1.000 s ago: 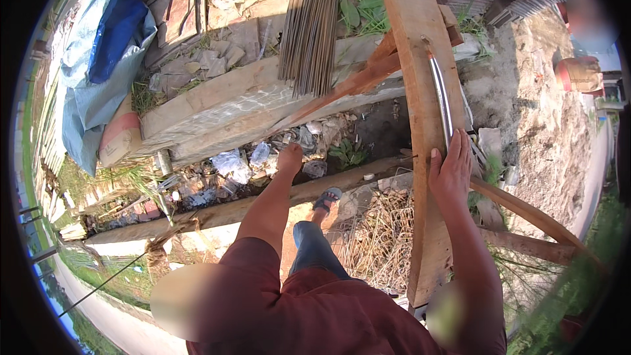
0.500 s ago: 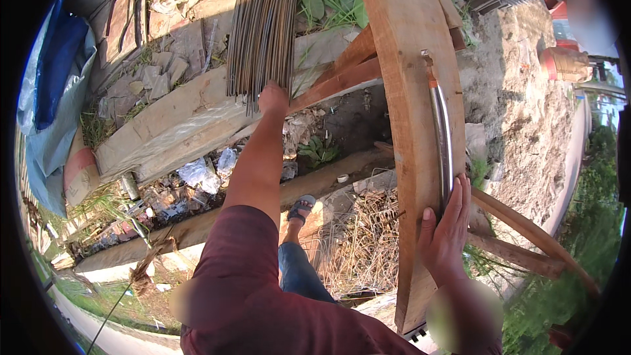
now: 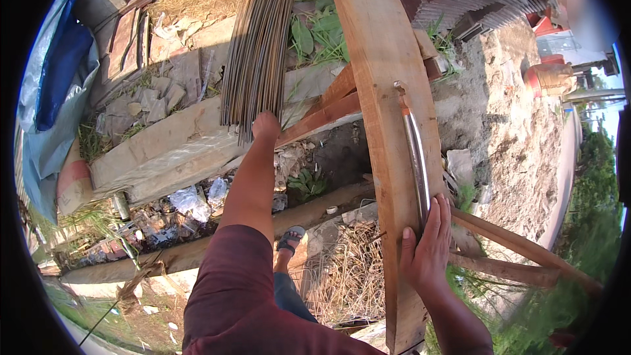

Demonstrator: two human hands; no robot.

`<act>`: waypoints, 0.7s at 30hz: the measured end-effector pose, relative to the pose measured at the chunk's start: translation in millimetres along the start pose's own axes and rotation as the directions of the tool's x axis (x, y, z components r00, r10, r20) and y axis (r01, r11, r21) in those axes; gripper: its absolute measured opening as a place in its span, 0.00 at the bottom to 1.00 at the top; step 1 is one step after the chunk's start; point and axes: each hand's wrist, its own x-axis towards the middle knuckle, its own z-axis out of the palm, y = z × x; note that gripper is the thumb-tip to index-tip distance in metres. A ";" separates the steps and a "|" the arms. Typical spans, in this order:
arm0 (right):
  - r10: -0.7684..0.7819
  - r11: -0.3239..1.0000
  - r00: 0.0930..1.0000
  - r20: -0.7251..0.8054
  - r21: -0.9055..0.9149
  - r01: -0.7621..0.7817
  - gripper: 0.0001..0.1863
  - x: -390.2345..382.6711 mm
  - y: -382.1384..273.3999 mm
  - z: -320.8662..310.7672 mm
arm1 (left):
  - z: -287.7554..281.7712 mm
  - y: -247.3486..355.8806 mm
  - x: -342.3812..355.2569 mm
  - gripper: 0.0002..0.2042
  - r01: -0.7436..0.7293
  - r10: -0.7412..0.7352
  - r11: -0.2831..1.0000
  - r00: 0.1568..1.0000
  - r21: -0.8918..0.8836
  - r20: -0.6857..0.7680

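Rods [image 3: 259, 59] lay bundled at upper centre, seemingly not yet parted, none on beam [image 3: 381, 46]; left hand [image 3: 265, 126] met their lower ends, hold unclear. Pipe [image 3: 415, 164] lay along beam, right of centre; right hand [image 3: 427, 246] rested, fingers outstretched, at its lower end.

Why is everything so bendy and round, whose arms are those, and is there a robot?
No robot here: these are a person's own two bare hands. The camera is worn on their head and looks down, and its very wide fisheye lens makes straight things look curved. The left hand is at the lower ends of a bundle of long, thin, brown metal rods; I can't tell whether it grips any. The right hand lies flat, fingers stretched out, at the lower end of a shiny silver metal bar, which rests on a long, thick, brown wooden plank. Far left hangs a crumpled blue plastic sheet.
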 end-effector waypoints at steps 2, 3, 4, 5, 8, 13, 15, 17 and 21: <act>-0.007 1.000 1.000 -0.019 -0.012 0.007 0.32 -2.1 2.5 2.8 | -4.8 2.5 -22.0 0.12 -0.009 0.007 1.000 0.996 0.022 0.087; -0.018 1.000 0.999 -0.034 -0.016 0.017 0.32 -2.2 3.9 2.6 | -9.0 0.2 -36.0 0.13 -0.012 0.008 0.999 0.993 0.031 0.121; -0.029 0.999 0.999 -0.039 -0.021 0.028 0.32 -3.0 4.3 1.4 | 5.4 -14.2 -45.9 0.14 -0.021 0.023 1.000 0.996 -0.018 0.090; -0.053 0.998 0.998 -0.044 -0.024 0.052 0.32 -3.7 2.8 -0.8 | 29.2 -39.9 -57.1 0.16 -0.025 0.028 0.997 0.998 -0.070 0.048; -0.047 0.998 0.998 -0.037 -0.037 0.045 0.32 -6.9 2.8 -6.2 | 72.9 -101.2 -143.9 0.13 -0.076 0.128 0.958 0.977 -0.275 0.173; -0.088 0.996 0.991 -0.098 -0.041 0.084 0.30 -12.7 2.5 -7.3 | 106.5 -146.4 -282.9 0.09 0.243 0.032 0.535 0.951 -0.809 0.306; -0.077 0.997 0.985 -0.152 -0.023 0.075 0.28 -17.6 2.5 -5.3 | 99.0 -138.8 -303.0 0.09 0.359 0.014 0.308 0.924 -0.881 0.381; -0.088 0.996 0.974 -0.210 -0.036 0.082 0.24 -18.9 4.7 0.3 | 74.7 -118.5 -311.6 0.12 0.257 -0.022 0.223 0.966 -0.940 0.259; -0.003 0.996 0.993 -0.120 0.084 0.014 0.15 -22.6 -1.2 -13.6 | 11.8 -101.6 -348.2 0.14 0.176 -0.113 0.294 0.982 -0.939 0.149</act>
